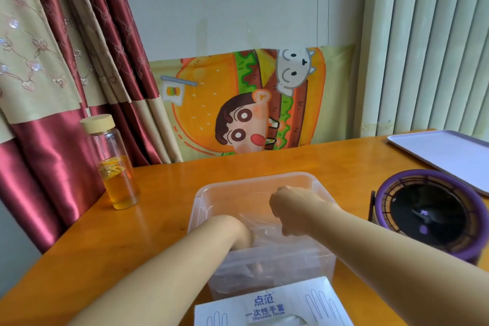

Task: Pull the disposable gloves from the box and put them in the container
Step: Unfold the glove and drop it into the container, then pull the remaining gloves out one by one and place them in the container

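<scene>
Clenching clear gloves (pixel 280 241) in right hand (pixel 293 209) above container (pixel 201 193); left hand (pixel 250 251) inside, grip unclear; nearside box (pixel 272 304) marked "点范 一次性手套".

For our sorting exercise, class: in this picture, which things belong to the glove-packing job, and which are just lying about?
Job: glove box; clear container; gloves inside it; left hand, reaching in; right hand, fisted above.

Lying about: glass bottle; purple fan; tray; cartoon cloth; curtain.
</scene>
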`<state>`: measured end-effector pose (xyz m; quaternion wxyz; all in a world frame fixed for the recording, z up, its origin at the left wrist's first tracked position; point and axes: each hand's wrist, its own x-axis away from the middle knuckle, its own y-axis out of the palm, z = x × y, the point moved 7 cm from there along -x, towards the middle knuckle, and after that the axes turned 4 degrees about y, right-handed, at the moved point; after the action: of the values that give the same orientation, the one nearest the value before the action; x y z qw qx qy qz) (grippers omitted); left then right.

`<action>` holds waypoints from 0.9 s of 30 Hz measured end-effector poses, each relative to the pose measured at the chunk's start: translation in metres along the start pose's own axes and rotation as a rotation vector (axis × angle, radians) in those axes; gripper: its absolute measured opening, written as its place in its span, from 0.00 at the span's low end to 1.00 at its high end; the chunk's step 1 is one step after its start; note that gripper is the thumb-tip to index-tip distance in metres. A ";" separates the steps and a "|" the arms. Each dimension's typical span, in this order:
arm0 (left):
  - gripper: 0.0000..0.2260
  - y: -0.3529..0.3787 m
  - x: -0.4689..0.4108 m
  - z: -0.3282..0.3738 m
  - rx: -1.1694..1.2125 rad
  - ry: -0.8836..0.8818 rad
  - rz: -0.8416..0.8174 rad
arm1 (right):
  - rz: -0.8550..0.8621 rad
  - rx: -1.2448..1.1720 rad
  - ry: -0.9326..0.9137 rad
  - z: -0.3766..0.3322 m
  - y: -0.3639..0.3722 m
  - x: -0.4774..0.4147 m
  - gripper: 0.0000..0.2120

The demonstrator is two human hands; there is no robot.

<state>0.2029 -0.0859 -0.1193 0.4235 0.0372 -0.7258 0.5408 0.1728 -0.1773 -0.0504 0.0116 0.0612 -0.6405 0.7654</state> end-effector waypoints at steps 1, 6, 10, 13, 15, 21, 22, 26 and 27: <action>0.26 0.001 0.002 0.001 -0.005 0.002 -0.011 | -0.081 -0.026 -0.022 -0.002 0.009 -0.002 0.16; 0.21 -0.032 0.031 0.004 0.060 0.036 0.351 | 0.104 -0.286 -0.029 0.007 -0.011 0.009 0.14; 0.14 -0.064 0.090 -0.003 0.371 0.221 0.916 | 0.418 -0.491 -0.144 0.007 -0.060 0.053 0.07; 0.09 -0.050 0.150 0.008 0.487 0.447 1.223 | 0.330 -0.521 -0.249 -0.006 -0.061 0.091 0.06; 0.08 -0.026 0.178 0.018 0.475 0.535 1.273 | 0.084 -0.461 -0.312 -0.020 -0.038 0.110 0.08; 0.13 0.056 0.158 0.036 0.363 0.474 0.933 | -0.039 -0.206 -0.346 -0.041 0.016 0.130 0.12; 0.19 0.067 0.149 0.037 0.334 0.438 0.855 | -0.034 -0.196 -0.332 -0.042 0.019 0.129 0.11; 0.31 0.089 0.132 0.039 0.286 0.346 0.693 | -0.003 -0.185 -0.309 -0.043 0.025 0.128 0.06; 0.31 0.090 0.131 0.039 0.298 0.343 0.684 | 0.007 -0.188 -0.308 -0.043 0.025 0.128 0.06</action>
<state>0.0508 -0.0275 -0.1031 0.3241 -0.2359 -0.5291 0.7479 0.0399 -0.1475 -0.0686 -0.0839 0.1740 -0.7037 0.6837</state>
